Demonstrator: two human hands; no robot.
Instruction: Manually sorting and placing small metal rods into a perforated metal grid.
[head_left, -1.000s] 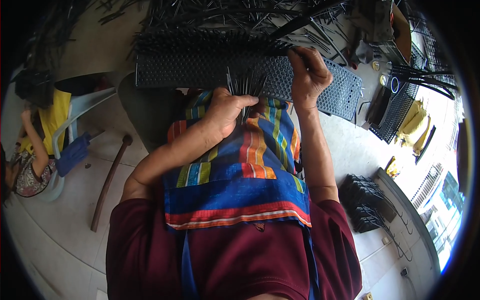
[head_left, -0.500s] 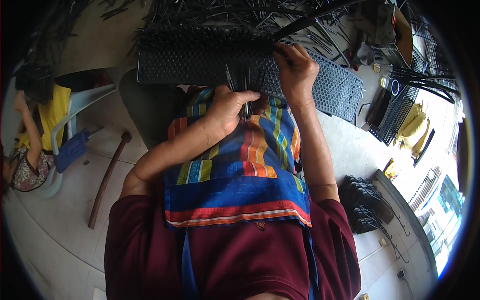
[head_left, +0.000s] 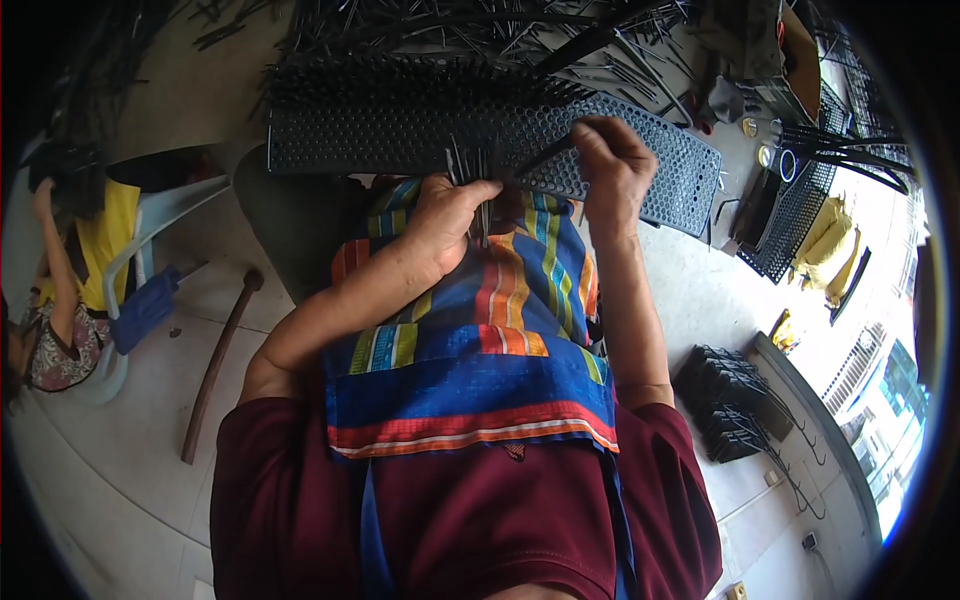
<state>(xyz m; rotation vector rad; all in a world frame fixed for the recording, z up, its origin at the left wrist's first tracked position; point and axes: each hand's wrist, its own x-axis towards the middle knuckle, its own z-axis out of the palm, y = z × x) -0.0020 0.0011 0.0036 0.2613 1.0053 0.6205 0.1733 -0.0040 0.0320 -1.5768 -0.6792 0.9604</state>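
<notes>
A long dark panel full of round holes (head_left: 680, 165) lies crosswise in front of my lap. Dense dark sticks (head_left: 400, 82) stand in rows along its far left part. Beside the panel's near edge, my left hand (head_left: 440, 220) is closed round a bundle of thin dark sticks (head_left: 482, 165), with the thumb laid across them. My right hand (head_left: 616, 172) is raised over the right part of the panel, slightly blurred. Its fingers pinch a dark stick (head_left: 547, 156) that slants down toward the bundle.
Loose dark sticks (head_left: 640, 75) litter the floor beyond the panel. Another person (head_left: 65, 300) works at the left near a pale chair (head_left: 135, 250). A long wooden-handled tool (head_left: 222, 365) lies on the floor. At right are a black stack (head_left: 725, 400) and a yellow sack (head_left: 828, 245).
My right hand has moved right and toward me, away from the standing sticks, and now a dark stick shows in its fingers. My left hand has barely moved.
</notes>
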